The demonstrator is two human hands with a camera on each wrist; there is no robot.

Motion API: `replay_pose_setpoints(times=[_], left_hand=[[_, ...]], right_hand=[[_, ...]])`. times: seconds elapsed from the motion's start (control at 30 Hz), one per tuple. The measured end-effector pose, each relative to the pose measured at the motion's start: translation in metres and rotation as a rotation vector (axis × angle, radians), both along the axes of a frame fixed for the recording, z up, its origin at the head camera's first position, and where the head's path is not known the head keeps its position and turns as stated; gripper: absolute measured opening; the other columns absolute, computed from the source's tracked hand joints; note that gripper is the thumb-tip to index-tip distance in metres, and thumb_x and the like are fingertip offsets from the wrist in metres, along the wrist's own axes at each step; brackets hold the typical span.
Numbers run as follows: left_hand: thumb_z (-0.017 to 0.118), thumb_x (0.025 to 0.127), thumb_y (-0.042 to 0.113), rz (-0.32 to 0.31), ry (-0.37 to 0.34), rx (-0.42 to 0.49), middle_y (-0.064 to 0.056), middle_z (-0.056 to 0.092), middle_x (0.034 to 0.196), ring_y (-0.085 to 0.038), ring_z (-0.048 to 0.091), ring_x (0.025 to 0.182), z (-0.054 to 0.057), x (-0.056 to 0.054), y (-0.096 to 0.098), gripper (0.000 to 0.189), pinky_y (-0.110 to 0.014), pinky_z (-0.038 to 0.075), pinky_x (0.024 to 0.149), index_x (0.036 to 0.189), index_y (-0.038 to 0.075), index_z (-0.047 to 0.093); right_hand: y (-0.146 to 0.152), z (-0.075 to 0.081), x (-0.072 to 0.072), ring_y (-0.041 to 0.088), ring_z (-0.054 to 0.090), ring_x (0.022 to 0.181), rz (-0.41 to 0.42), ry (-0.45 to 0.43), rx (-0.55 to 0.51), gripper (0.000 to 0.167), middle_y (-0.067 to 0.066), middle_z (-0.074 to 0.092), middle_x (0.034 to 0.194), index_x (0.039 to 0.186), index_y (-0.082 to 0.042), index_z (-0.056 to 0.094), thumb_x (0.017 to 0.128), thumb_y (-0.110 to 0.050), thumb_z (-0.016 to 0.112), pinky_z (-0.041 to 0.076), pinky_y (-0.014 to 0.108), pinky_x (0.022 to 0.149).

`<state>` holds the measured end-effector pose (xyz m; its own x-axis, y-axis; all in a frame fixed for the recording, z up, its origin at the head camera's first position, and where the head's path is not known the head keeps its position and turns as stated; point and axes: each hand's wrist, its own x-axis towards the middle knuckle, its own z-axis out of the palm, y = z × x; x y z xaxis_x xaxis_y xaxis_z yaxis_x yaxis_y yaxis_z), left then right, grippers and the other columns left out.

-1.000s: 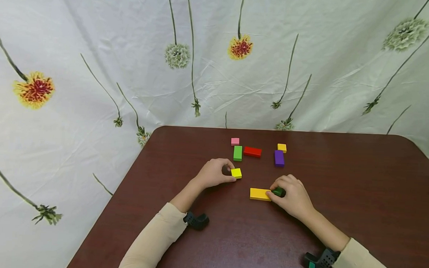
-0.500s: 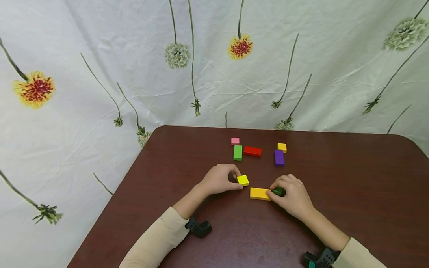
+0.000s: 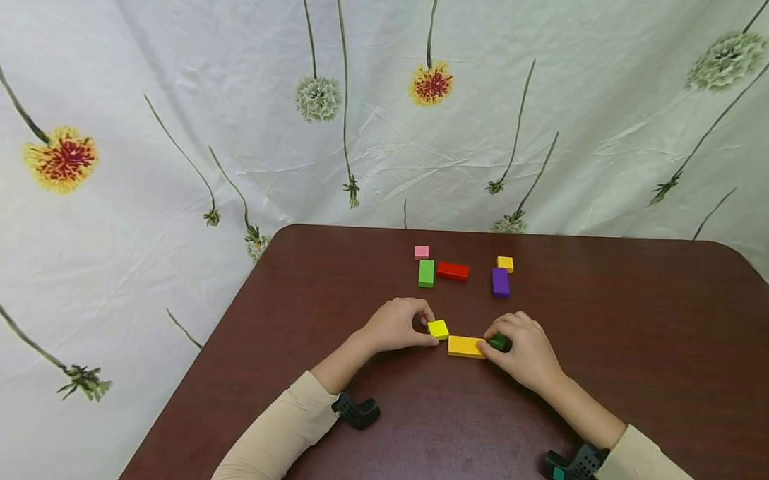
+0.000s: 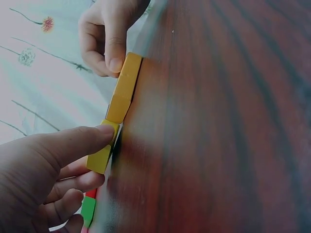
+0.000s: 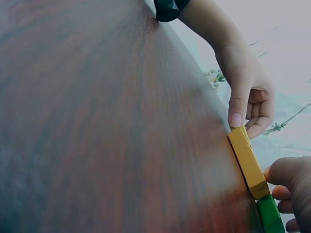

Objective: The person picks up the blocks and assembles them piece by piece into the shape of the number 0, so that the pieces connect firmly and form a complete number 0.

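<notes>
My left hand point(image 3: 395, 325) pinches a small yellow block point(image 3: 438, 329) between thumb and fingers. In the left wrist view this yellow block point(image 4: 98, 160) is right at one end of a longer orange-yellow block point(image 4: 125, 85). On the table, the orange-yellow block point(image 3: 465, 346) lies lengthwise between both hands. My right hand point(image 3: 528, 349) grips its right end, thumb tip against it and fingers curled. A dark green block point(image 3: 499, 342) continues the row under that hand, partly hidden by it. The right wrist view shows the green block point(image 5: 269, 213) end to end with the orange-yellow one.
Farther back on the brown table point(image 3: 642, 334) lie a pink block point(image 3: 421, 252), a light green block point(image 3: 426, 274), a red block point(image 3: 452, 271), a purple block point(image 3: 500, 283) and a small yellow-orange block point(image 3: 505, 264). A flowered cloth point(image 3: 237, 86) hangs behind.
My left hand has brought the small yellow block right and toward me, up to the left end of the orange-yellow block. The right hand has stayed in place.
</notes>
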<state>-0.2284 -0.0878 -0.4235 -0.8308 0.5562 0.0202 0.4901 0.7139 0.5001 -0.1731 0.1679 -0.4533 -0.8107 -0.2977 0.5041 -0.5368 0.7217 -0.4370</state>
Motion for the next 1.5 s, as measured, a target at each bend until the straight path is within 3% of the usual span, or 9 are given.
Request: replay_pose_setpoints(times=[0.7, 0.93, 1.0, 1.1, 1.33, 1.5], left_hand=[[0.082, 0.077, 0.036, -0.01, 0.046, -0.048, 0.006, 0.058, 0.089, -0.011, 0.054, 0.082, -0.004, 0.001, 0.003, 0.033, -0.026, 0.047, 0.074, 0.097, 0.015, 0.065], [0.08, 0.077, 0.043, -0.014, 0.056, -0.091, 0.003, 0.06, 0.101, -0.013, 0.057, 0.091, -0.001, 0.005, 0.003, 0.048, -0.029, 0.049, 0.08, 0.111, 0.012, 0.065], [0.077, 0.079, 0.045, -0.025, 0.097, -0.099, 0.002, 0.061, 0.106, -0.013, 0.058, 0.094, 0.0, 0.008, 0.004, 0.051, -0.03, 0.05, 0.082, 0.115, 0.012, 0.064], [0.072, 0.083, 0.044, -0.054, 0.213, -0.086, 0.001, 0.062, 0.108, -0.014, 0.059, 0.095, 0.002, 0.011, 0.007, 0.045, -0.03, 0.05, 0.082, 0.114, 0.012, 0.066], [0.072, 0.085, 0.034, -0.107, 0.508, -0.069, 0.004, 0.067, 0.088, -0.012, 0.053, 0.075, -0.002, 0.018, 0.02, 0.019, -0.024, 0.044, 0.065, 0.09, 0.015, 0.073], [0.075, 0.083, 0.033, -0.104, 0.582, -0.078, 0.007, 0.065, 0.081, -0.01, 0.051, 0.07, -0.008, 0.021, 0.024, 0.016, -0.024, 0.04, 0.061, 0.083, 0.017, 0.071]], right_hand=[[0.0, 0.001, 0.001, 0.015, 0.051, 0.078, -0.004, -0.002, -0.001, 0.017, -0.004, 0.063, 0.081, 0.076, -0.016, 0.069, 0.073, -0.017, 0.086, 0.042, 0.039, 0.071], [0.0, 0.001, 0.001, 0.015, 0.051, 0.079, -0.008, -0.005, 0.001, 0.016, -0.004, 0.063, 0.082, 0.076, -0.016, 0.07, 0.073, -0.017, 0.085, 0.042, 0.039, 0.071], [0.0, 0.001, 0.001, 0.015, 0.051, 0.079, -0.008, -0.005, 0.002, 0.016, -0.004, 0.063, 0.082, 0.076, -0.016, 0.069, 0.073, -0.017, 0.085, 0.042, 0.039, 0.071], [0.0, 0.002, 0.001, 0.015, 0.051, 0.078, -0.003, 0.003, -0.002, 0.017, -0.004, 0.063, 0.081, 0.076, -0.015, 0.069, 0.073, -0.017, 0.086, 0.042, 0.038, 0.07], [0.0, 0.001, 0.0, 0.015, 0.052, 0.078, 0.003, 0.03, -0.005, 0.017, -0.004, 0.063, 0.081, 0.076, -0.015, 0.069, 0.072, -0.017, 0.086, 0.042, 0.038, 0.069], [0.0, 0.001, 0.0, 0.015, 0.052, 0.077, 0.004, 0.036, -0.006, 0.018, -0.004, 0.063, 0.081, 0.075, -0.015, 0.069, 0.072, -0.017, 0.086, 0.042, 0.038, 0.069]])
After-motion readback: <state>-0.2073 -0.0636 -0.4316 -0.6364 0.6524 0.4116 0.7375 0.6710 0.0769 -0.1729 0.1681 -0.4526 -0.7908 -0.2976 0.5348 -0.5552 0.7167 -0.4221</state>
